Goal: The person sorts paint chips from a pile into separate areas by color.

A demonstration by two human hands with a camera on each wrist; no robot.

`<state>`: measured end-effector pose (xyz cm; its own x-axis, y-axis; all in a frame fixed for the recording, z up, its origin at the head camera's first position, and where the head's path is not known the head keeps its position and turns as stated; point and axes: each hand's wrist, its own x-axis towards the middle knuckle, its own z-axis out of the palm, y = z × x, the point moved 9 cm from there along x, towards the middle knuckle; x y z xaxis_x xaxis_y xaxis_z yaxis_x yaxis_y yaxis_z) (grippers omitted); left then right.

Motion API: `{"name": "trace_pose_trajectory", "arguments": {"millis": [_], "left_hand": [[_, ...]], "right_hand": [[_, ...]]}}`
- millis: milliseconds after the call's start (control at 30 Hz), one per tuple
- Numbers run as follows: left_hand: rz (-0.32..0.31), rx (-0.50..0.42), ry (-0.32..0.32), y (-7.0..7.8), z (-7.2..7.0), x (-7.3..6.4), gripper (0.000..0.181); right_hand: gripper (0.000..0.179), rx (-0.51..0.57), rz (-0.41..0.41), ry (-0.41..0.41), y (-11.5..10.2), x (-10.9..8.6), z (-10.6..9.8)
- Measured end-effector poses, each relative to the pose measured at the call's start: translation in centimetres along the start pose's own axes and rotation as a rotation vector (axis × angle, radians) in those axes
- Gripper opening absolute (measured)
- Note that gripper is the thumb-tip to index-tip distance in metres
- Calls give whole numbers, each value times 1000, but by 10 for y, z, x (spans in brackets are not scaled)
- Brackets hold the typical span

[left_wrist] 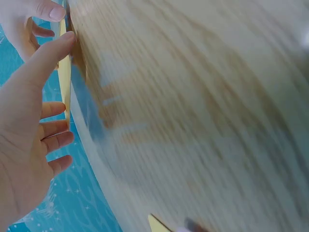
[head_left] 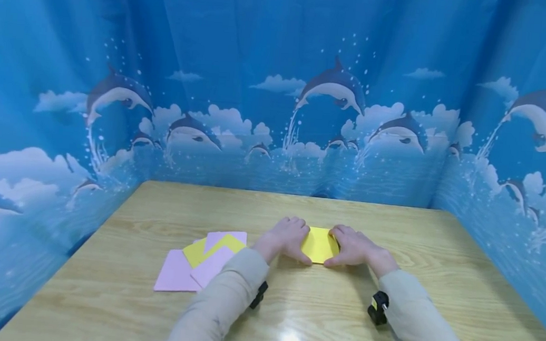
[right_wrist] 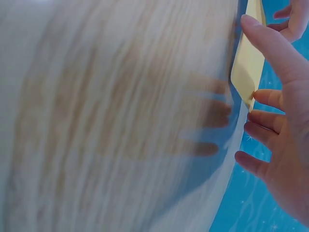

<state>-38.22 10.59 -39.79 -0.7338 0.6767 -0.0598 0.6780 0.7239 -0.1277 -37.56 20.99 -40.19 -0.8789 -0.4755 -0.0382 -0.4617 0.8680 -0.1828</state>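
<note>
Near the middle of the wooden table, a flat yellow square sheet point(head_left: 317, 245) spans the gap between two hands. The left hand point(head_left: 291, 239) holds its left side, with the thumb at the near corner and fingers toward the far edge. On the opposite side, the right hand point(head_left: 352, 247) grips the sheet in the same way. Edge-on in the left wrist view, the yellow sheet point(left_wrist: 64, 79) looks thin. In the right wrist view, the thumb and bent fingers meet the sheet point(right_wrist: 248, 60), and shadows fall on the wood beside it.
Left of the hands lies a loose, overlapping pile of pink sheets point(head_left: 175, 274) and a yellow sheet point(head_left: 194, 253), partly behind the left sleeve point(head_left: 234, 284). A blue dolphin-print curtain point(head_left: 241, 84) surrounds the table point(head_left: 319, 321) at the back and sides.
</note>
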Motion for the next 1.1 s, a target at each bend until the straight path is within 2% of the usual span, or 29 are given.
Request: {"name": "trace_pose_trajectory", "arguments": {"millis": [200, 367, 800, 1100], "left_hand": [[-11, -12, -21, 0, 7, 2, 77], [-30, -57, -64, -2, 12, 2, 79], [-48, -73, -116, 0, 13, 4, 80], [-49, -80, -124, 1, 13, 7, 74]], "right_hand": [[86, -11, 5, -18, 3, 1, 7], [87, -10, 12, -26, 4, 2, 6], [91, -50, 42, -38, 8, 1, 6], [90, -54, 51, -26, 12, 6, 7]]}}
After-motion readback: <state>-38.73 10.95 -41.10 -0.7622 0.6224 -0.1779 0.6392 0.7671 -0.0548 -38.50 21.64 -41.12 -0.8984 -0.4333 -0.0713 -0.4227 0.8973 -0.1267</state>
